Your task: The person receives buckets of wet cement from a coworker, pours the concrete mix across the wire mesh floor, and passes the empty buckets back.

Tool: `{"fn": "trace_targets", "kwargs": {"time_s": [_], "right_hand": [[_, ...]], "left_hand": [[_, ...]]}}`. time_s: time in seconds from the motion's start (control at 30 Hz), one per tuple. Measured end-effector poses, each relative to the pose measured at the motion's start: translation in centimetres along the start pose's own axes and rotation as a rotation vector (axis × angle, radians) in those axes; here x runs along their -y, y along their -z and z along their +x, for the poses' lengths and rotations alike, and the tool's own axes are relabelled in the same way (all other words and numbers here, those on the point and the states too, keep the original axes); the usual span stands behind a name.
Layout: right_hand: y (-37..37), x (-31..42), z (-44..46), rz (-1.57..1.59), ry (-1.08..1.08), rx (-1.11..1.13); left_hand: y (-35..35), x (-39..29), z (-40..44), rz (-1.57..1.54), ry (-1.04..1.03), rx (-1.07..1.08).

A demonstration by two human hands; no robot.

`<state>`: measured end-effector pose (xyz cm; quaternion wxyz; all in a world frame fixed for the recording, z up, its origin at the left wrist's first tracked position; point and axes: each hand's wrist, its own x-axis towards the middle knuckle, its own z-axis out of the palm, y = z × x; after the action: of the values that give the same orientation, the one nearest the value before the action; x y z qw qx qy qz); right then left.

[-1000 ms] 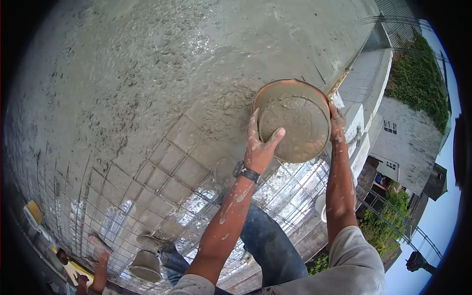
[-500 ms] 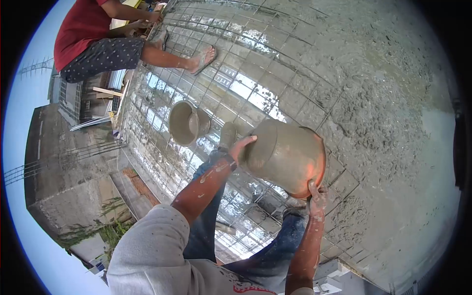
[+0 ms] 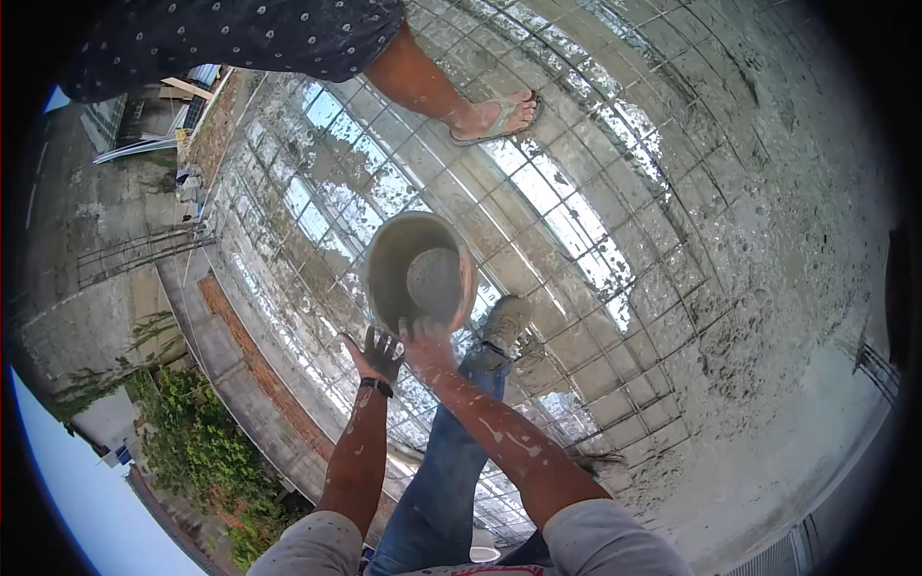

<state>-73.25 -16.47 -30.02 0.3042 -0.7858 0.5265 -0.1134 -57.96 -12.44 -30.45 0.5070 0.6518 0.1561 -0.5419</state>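
A cement-coated bucket [image 3: 389, 274] is in front of me, its mouth facing up toward me and its round grey bottom or contents visible inside. My right hand [image 3: 428, 348] has its fingers closed over the near rim. Just left of it, my left hand [image 3: 373, 357] is spread, palm and fingers dark with wet cement, close to the bucket's lower left side. Whether it touches the bucket I cannot tell. A wristband [image 3: 376, 386] circles my left wrist. My boot [image 3: 506, 322] stands right of the bucket on the steel mesh.
Wet steel mesh [image 3: 634, 370] with shiny puddles spreads around my feet. Rough fresh concrete [image 3: 759, 317] covers the right side. At the top, a co-worker's sandalled foot [image 3: 499, 115] stands on the mesh. A ledge [image 3: 240, 370] runs along the left, with green plants [image 3: 206, 442] beyond.
My hands have moved left from the tipped orange bucket over the concrete to the upward-facing bucket. My left hand has opened. The view has shifted, and only one bucket is plainly visible.
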Motion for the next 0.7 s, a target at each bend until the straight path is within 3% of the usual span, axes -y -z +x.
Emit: {"fn": "trace_targets", "kwargs": {"time_s": [0.1, 0.17, 0.23, 0.27, 0.4, 0.47, 0.5, 0.57, 0.6, 0.67, 0.7], "right_hand": [[-0.1, 0.2, -3.6, 0.194, 0.230, 0.000], [0.2, -1.8, -8.5, 0.195, 0.195, 0.086], [4.0, -5.1, -12.8, 0.210, -0.035, 0.267], [7.2, -7.4, -14.7, 0.233, -0.252, 0.403], [10.2, -21.5, -26.2, 0.277, -1.089, 0.131], [13.0, -27.6, -32.9, 0.498, -1.353, -0.037], [13.3, -29.4, -36.7, 0.473, -1.347, -0.099], [12.9, -33.5, -43.2, 0.426, -1.293, -0.214], [13.3, -34.6, -46.5, 0.448, -1.227, -0.272], [14.3, -36.2, -53.8, 0.645, -1.176, -0.366], [11.7, -38.4, -58.7, 0.957, -1.147, -0.585]], "left_hand": [[1.6, 1.4, 2.7, 0.112, 0.012, -0.099], [2.2, 2.6, 2.5, 0.355, 0.058, -0.128], [1.6, 3.2, 1.8, 0.472, 0.130, -0.184], [1.3, 3.5, 1.3, 0.513, 0.115, -0.205], [0.2, 5.0, 0.6, 0.759, 0.045, -0.302], [-3.9, 6.7, -3.7, 1.077, -0.201, -0.363], [-5.5, 8.1, -5.8, 1.247, -0.359, -0.400], [-9.9, 11.6, -13.6, 1.430, -0.410, -0.162], [-9.8, 14.2, -14.6, 1.570, -0.555, -0.067], [-9.8, 20.4, -19.0, 1.692, -0.750, 0.128], [-10.5, 24.3, -22.8, 1.664, -0.797, 0.245]]}}
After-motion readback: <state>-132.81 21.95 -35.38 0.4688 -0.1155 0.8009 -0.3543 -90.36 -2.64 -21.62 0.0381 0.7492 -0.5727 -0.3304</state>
